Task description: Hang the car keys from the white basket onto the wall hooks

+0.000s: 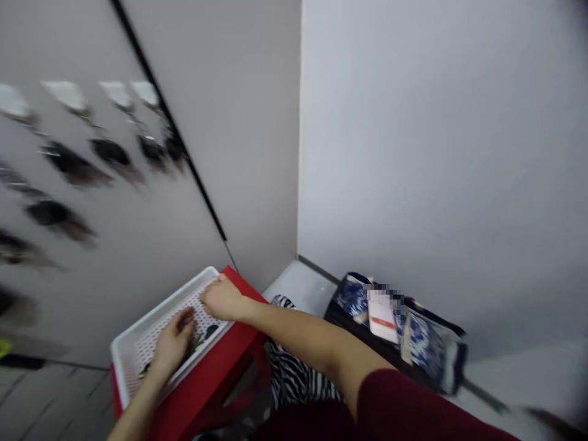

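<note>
A white perforated plastic basket (154, 318) rests on a red surface (202, 373) in the lower left. Some small dark and yellowish items (204, 337) lie inside it, too blurred to name. My left hand (172, 343) is over the basket, its fingers loosely bent and apart, with nothing visible in them. At the basket's far right end is my right hand (223, 298), its fingers closed and pointing down; whatever they hold is hidden.
Dark key-like items (110, 152) hang blurred from white hooks (114, 93) on the grey panel at left. A blue-and-white patterned bag (422, 343) with a pale phone-like object (383, 318) sits by the wall. Zebra-striped fabric (298, 376) lies under my right arm.
</note>
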Action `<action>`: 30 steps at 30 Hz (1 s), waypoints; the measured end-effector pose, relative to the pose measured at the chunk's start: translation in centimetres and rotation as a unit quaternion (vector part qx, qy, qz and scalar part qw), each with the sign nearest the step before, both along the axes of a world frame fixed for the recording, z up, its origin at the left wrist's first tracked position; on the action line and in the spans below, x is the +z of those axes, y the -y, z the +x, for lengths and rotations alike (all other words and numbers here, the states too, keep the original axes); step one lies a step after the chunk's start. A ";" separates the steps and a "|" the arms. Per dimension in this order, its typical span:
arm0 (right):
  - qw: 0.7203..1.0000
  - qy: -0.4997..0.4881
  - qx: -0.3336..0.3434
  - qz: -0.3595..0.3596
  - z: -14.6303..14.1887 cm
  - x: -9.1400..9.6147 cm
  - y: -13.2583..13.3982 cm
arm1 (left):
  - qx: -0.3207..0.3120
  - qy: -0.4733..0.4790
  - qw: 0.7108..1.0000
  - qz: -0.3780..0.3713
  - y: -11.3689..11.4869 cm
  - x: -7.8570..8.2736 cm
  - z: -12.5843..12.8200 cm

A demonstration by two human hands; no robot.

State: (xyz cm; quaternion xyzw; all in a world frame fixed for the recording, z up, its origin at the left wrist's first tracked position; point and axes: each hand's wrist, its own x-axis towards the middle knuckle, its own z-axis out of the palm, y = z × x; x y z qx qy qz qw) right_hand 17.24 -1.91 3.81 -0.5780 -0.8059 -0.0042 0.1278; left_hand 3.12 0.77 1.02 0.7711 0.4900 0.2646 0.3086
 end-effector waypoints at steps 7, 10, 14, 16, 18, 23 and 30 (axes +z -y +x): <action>0.974 -0.027 0.071 -0.215 -3.0 5.3 -3.1 | 0.066 0.110 0.991 -0.038 -1.6 5.1 -1.8; 0.961 -0.234 0.116 -0.090 -4.7 11.5 -4.3 | 0.042 0.234 0.971 0.019 -1.7 12.5 -3.7; 0.838 -0.483 0.226 0.117 -7.0 19.4 -3.3 | -0.044 0.370 0.913 0.167 0.3 22.4 -5.4; 0.796 -0.521 0.262 0.162 -7.9 21.7 -2.5 | -0.063 0.391 0.895 0.205 1.2 25.2 -5.6; 0.781 -0.534 0.275 0.171 -8.5 22.8 -2.1 | -0.068 0.402 0.887 0.218 1.5 26.6 -5.7; 0.780 -0.537 0.274 0.166 -9.2 23.1 -2.1 | -0.073 0.408 0.886 0.209 1.3 26.3 -5.6; 0.833 -0.502 0.201 0.112 -10.7 20.6 -4.9 | 0.106 0.337 0.900 0.256 -1.9 22.5 -8.8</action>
